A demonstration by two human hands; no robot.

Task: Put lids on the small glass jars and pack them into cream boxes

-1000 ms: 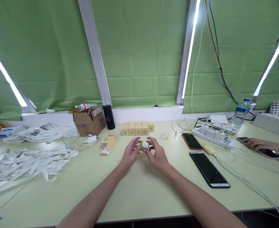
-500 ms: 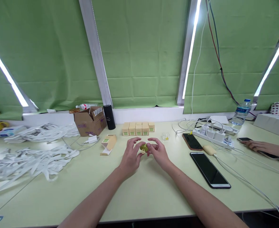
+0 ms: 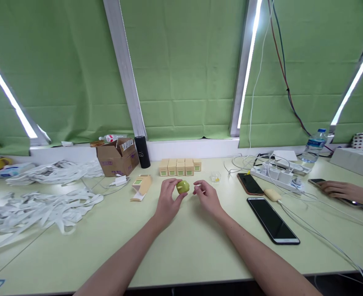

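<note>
My left hand (image 3: 166, 202) grips a small, shiny green round object (image 3: 183, 187) between thumb and fingers. A little pale stub sticks out of its left side, and I cannot tell its exact kind. Just right of it is my right hand (image 3: 208, 200), clear of the round object, with the fingers loosely bent and slightly apart; I see nothing in them. Beyond my hands stands a row of several small tan boxes (image 3: 180, 168) with green labels. An opened tan box (image 3: 142, 187) lies to the left, and a small clear plastic piece (image 3: 215, 177) sits to the right.
White straps (image 3: 42, 211) spread over the left side, near a brown carton (image 3: 117, 158) and a black cylinder (image 3: 142, 152). At right lie a large phone (image 3: 273, 220), a smaller phone (image 3: 250, 183) and a power strip (image 3: 277, 177) with cables. Another person's hand (image 3: 338, 191) rests on a phone.
The green object has turned and shifted slightly left, now showing its rounded side in my left hand. My right hand has let go of it and its fingers have curled in.
</note>
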